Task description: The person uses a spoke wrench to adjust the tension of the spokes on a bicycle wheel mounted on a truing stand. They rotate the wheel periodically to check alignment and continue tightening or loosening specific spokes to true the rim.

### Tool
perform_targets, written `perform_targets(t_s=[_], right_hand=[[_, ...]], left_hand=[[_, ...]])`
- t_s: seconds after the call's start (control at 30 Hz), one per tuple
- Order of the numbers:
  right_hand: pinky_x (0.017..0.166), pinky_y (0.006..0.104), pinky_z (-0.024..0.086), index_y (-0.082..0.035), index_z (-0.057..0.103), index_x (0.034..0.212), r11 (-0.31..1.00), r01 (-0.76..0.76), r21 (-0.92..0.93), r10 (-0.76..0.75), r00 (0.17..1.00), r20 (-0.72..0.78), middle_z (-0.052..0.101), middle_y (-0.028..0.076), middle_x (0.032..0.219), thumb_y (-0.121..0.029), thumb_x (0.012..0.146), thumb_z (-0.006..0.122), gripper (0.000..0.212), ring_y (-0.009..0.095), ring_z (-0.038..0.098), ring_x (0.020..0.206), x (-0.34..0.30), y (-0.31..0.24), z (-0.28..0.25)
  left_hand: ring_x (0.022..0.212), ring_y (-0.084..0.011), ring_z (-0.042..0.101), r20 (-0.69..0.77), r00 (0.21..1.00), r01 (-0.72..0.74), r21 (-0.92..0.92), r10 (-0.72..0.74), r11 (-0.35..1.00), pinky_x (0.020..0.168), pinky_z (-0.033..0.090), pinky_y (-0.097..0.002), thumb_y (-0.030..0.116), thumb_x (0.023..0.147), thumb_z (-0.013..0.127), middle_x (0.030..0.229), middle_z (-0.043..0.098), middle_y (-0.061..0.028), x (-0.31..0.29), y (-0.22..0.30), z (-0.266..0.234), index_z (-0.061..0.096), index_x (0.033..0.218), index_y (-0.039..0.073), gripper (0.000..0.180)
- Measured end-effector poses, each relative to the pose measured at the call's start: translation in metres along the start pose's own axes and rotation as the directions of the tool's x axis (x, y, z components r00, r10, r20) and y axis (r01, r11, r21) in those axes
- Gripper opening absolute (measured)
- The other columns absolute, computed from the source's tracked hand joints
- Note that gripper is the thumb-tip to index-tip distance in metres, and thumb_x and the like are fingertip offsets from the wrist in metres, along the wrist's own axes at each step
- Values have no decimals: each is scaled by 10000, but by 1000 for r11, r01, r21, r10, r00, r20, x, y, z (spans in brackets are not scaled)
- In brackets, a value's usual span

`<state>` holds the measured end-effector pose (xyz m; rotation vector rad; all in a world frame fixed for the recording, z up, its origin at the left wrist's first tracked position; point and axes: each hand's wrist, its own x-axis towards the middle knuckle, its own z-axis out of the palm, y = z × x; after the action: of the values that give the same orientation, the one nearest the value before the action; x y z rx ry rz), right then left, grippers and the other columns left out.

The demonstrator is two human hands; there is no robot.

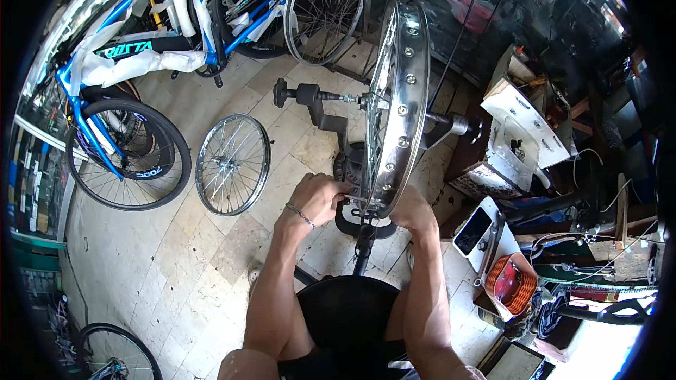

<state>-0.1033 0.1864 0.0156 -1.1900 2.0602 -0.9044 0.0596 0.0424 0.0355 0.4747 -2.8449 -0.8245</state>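
Observation:
A shiny metal bicycle wheel (410, 79) without a tyre stands upright in a dark truing stand (329, 122), its axle held between the stand's arms. Small round fittings dot the rim's outer face. At the lower left side of the rim, my left hand (317, 200) is closed, its fingertips pinched around something thin that I cannot make out. My right hand (414, 211) is against the rim's lower right side; the rim hides its fingers. Below the rim, part of the stand's dark base (345, 224) shows between my hands.
A smaller spoked wheel (233, 164) lies on the tiled floor to the left. Beyond it stands a blue bicycle (204, 17) in white wrapping. At right are an open white drawer box (524, 123), a phone (474, 231) and an orange basket (508, 283). Another wheel (327, 10) leans at the back.

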Motion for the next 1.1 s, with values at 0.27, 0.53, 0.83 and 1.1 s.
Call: perform_targets(t_s=[0.27,0.53,0.83,1.1], right_hand=[[645,399,513,9,649,914,997,32,76,-19,987,-160,640,243,778,32,716,552,222,360,653,724,-3,5,19],[637,250,461,-14,693,937,946,19,324,-19,1000,-3,665,24,807,-84,745,703,204,103,590,724,-4,16,12],[714,244,483,22,649,1033,812,-128,569,95,992,88,666,51,894,-71,705,753,356,116,614,802,-10,7,8],[637,240,469,18,689,917,861,-120,494,122,992,28,674,43,788,-134,757,748,228,98,600,714,-9,4,12]], left_hand=[[716,-311,619,-174,976,164,180,-132,970,666,478,-425,96,748,632,727,642,-140,-8,-4,16,686,805,101,78],[762,-287,646,20,981,190,-323,-194,927,697,492,-365,53,787,655,816,673,-147,-8,-43,16,689,923,57,140],[760,-215,652,130,989,122,-456,-70,881,690,490,-324,73,790,673,841,690,-124,6,-59,23,689,959,46,172],[730,-149,653,142,987,147,-557,-81,818,688,497,-281,47,766,680,812,705,-79,23,-62,40,713,934,66,172]])
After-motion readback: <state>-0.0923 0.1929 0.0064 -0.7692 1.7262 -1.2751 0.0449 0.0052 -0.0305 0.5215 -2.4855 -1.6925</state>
